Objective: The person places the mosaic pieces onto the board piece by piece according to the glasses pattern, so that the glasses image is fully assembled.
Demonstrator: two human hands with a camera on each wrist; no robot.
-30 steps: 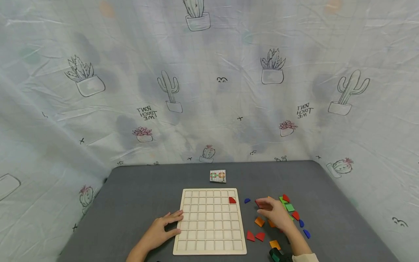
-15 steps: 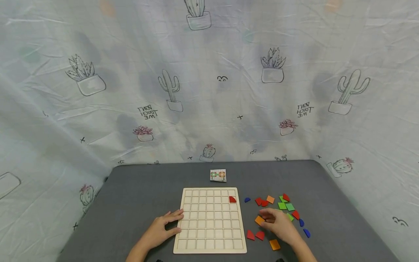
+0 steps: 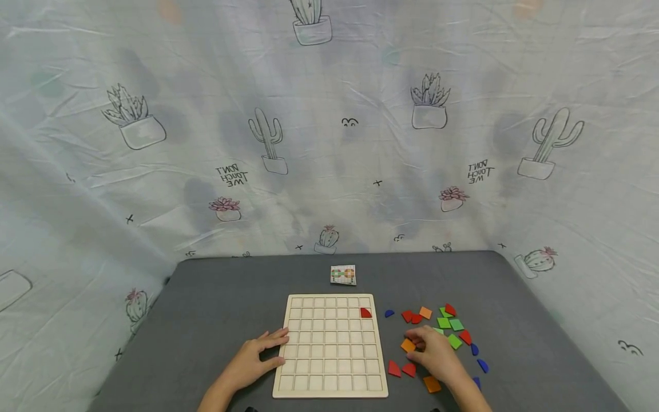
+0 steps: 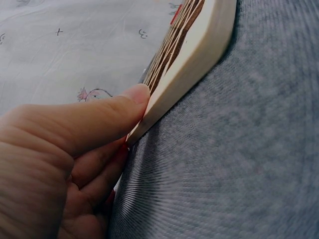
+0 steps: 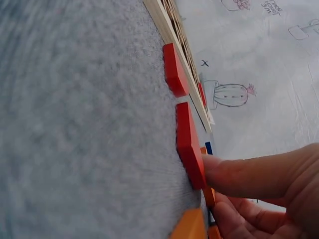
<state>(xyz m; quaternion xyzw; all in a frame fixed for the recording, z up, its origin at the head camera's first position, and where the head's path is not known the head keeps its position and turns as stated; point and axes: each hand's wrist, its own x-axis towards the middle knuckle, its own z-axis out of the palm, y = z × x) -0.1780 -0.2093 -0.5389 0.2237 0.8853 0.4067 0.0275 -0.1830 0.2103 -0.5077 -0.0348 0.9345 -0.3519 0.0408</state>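
My left hand (image 3: pixel 252 357) rests at the left edge of a pale wooden grid board (image 3: pixel 329 395), its thumb and fingertips touching the rim. In the left wrist view, the thumb lies against the board's edge (image 4: pixel 187 74). To the board's right, my right hand (image 3: pixel 432 352) pinches an orange square tile (image 3: pixel 408 345) between thumb and fingers, low at the table. Part of this tile shows behind a red piece (image 5: pixel 188 144) in the right wrist view. One red quarter-round piece (image 3: pixel 365 313) sits in a cell at the board's upper right.
Around the right hand lie red pieces (image 3: pixel 393 369), green tiles (image 3: pixel 444 323), blue half-rounds (image 3: pixel 482 366) and more orange tiles (image 3: pixel 432 384). A small printed pattern card (image 3: pixel 342 274) lies beyond the board. A patterned curtain (image 3: pixel 329 143) hangs behind the grey table (image 3: pixel 221 297).
My right hand has come back toward me from the red pieces at the far side to the orange square tile, and its fingers have closed on it. The left hand stays put.
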